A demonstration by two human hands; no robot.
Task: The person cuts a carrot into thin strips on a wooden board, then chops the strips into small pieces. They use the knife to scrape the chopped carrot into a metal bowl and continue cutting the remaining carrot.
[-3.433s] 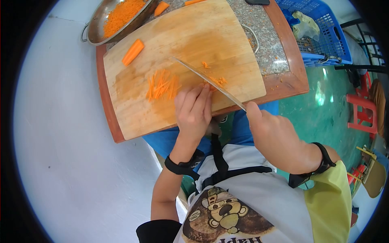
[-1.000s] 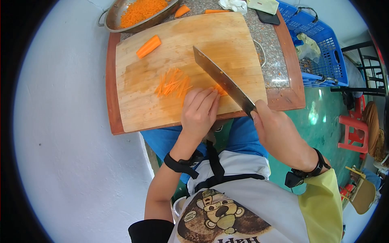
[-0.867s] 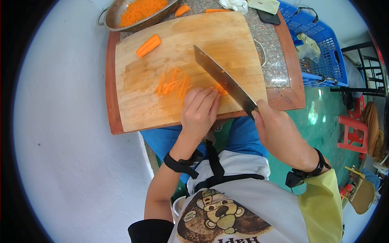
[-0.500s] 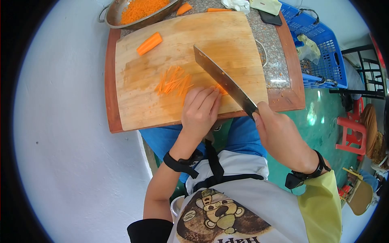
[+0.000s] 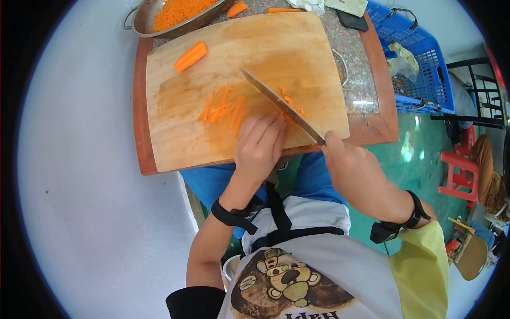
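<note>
My right hand (image 5: 350, 166) is closed round the handle of a cleaver (image 5: 281, 103). Its blade slants up and left across the wooden cutting board (image 5: 239, 45), edge down. Beside the blade, my left hand (image 5: 259, 146) has its fingers curled and pressed together on carrot strips, mostly hidden beneath them. Small chopped carrot bits (image 5: 286, 97) lie along the blade's right side. Left of my fingers, loose carrot strips (image 5: 223, 105) are spread on the board. A peeled carrot chunk (image 5: 190, 57) rests near the board's upper left.
A metal pan (image 5: 139, 24) of finely cut carrot stands beyond the board's far left corner. Carrot pieces (image 5: 237, 8), crumpled white tissue (image 5: 308, 5) and a dark phone (image 5: 352, 20) lie along the back. To the right are a blue crate (image 5: 441, 80) and a red stool (image 5: 458, 175).
The cleaver has moved left and down, its blade now more upright, and chopped carrot bits show on its right side. My left hand has shifted slightly left.
</note>
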